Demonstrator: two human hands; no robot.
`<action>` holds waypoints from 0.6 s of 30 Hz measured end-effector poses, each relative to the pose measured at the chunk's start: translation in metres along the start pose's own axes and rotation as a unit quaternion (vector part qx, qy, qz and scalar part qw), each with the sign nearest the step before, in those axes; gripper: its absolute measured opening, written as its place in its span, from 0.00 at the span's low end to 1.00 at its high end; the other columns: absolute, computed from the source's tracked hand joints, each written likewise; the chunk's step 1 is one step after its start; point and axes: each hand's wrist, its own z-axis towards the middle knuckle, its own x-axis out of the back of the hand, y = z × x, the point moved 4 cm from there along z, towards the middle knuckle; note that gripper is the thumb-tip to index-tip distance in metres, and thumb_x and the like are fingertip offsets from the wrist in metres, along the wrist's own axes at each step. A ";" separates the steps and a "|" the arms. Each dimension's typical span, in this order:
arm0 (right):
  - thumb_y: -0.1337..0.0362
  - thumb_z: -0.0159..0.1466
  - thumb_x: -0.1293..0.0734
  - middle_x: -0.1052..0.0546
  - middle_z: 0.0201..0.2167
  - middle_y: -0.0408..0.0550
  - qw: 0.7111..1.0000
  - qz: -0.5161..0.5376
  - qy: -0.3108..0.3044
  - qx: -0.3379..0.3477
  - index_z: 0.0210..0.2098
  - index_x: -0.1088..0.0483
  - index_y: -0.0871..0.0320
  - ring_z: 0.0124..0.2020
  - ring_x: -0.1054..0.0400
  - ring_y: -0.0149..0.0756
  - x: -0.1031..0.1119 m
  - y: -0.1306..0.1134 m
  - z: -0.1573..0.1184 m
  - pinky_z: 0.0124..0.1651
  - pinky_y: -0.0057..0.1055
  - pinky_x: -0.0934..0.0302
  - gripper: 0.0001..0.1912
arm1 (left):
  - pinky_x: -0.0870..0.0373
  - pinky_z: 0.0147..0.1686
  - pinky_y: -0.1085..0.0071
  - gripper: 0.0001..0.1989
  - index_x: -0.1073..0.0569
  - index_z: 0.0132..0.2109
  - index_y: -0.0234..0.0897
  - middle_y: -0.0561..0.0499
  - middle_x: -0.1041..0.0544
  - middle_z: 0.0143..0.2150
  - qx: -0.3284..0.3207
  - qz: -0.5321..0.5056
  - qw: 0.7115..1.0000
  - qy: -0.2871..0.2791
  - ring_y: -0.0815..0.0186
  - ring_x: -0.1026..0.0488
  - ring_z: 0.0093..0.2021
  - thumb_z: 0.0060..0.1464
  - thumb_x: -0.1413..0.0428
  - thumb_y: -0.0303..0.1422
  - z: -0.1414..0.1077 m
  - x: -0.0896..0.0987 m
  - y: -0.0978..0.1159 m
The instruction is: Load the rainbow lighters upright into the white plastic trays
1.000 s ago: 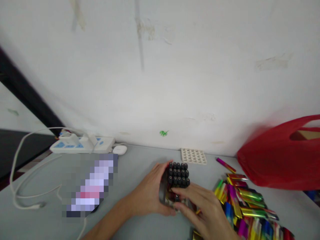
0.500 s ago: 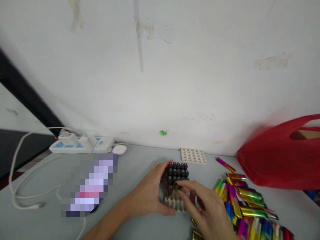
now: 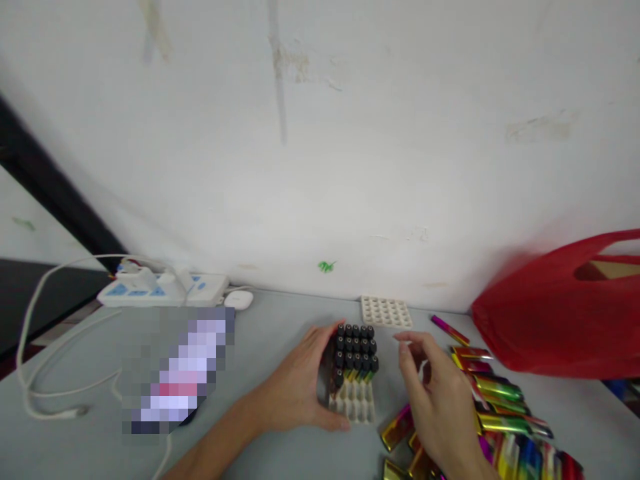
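My left hand (image 3: 295,387) is wrapped around the left side of a pale slotted holder (image 3: 353,408), thumb at its near edge and fingers at the far side. Upright black-tipped sticks (image 3: 356,345) fill its far rows; one stands at the left of the row in front, and the nearer slots are vacant. Yellow-green shiny bodies show below some tips. My right hand (image 3: 440,400) is to the right of the holder, apart from it, with thumb and index finger bent and a small gap between them. Nothing shows between those fingertips. Shiny metallic-coloured sticks (image 3: 397,427) lie beneath and beside this hand.
More shiny coloured sticks (image 3: 505,387) are heaped at the right, near a red bag (image 3: 540,320). A pale perforated tray (image 3: 385,311) lies by the wall. At the left are a power strip (image 3: 210,288), a white case (image 3: 239,300), cables and a blurred-out phone (image 3: 187,367).
My right hand has moved from the holder's slots to the right, and the gold-coloured piece at its fingertips no longer shows there. My left hand stays on the holder.
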 end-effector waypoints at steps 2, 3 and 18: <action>0.53 0.79 0.37 0.17 0.38 0.50 0.999 -0.041 -0.019 0.000 0.47 0.22 0.53 0.37 0.24 0.48 -0.001 0.012 0.007 0.42 0.39 0.33 0.14 | 0.43 0.79 0.41 0.72 0.43 0.83 0.42 0.35 0.34 0.79 0.003 0.002 1.000 0.003 0.31 0.36 0.77 0.36 0.17 0.45 0.000 0.000 0.000; 0.54 0.79 0.38 0.17 0.41 0.53 0.998 -0.066 -0.019 0.008 0.45 0.23 0.53 0.42 0.23 0.51 -0.001 0.018 0.010 0.47 0.42 0.32 0.14 | 0.43 0.79 0.41 0.71 0.43 0.83 0.42 0.35 0.34 0.79 0.003 0.003 1.000 0.002 0.31 0.36 0.77 0.36 0.17 0.45 0.000 0.000 0.000; 0.51 0.80 0.42 0.32 0.74 0.81 0.891 -0.451 -0.046 -0.026 0.75 0.38 0.75 0.75 0.38 0.71 -0.003 0.078 0.015 0.70 0.64 0.44 0.36 | 0.45 0.81 0.42 0.74 0.44 0.83 0.40 0.34 0.35 0.80 -0.006 0.001 1.000 0.006 0.31 0.38 0.78 0.35 0.16 0.46 -0.001 0.000 -0.004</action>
